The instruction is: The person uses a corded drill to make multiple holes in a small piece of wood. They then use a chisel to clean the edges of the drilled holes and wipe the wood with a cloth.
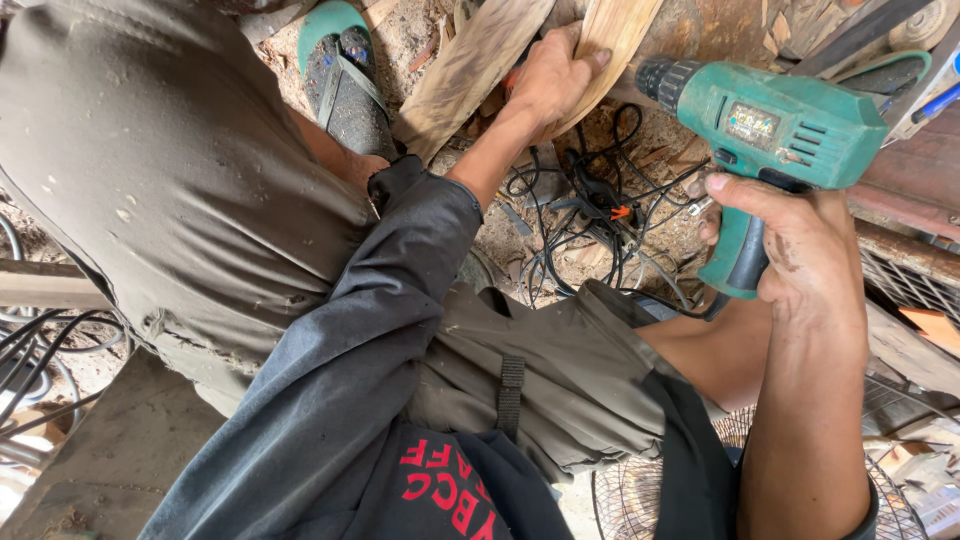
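My left hand [548,78] reaches down and grips the edge of a pale wooden plank [622,28] at the top of the view. A second plank [470,70] lies just to its left. My right hand [795,245] is wrapped around the handle of a green electric drill [775,125], its chuck pointing left toward the plank. The index finger rests near the trigger. My dark sleeve and olive trousers fill the lower middle.
A tangle of black cables [590,215] lies on the sawdust-covered ground between the hands. My foot in a green sandal [340,75] stands at the top left. A wire fan guard [640,500] sits at the bottom right, more cables [30,360] at left.
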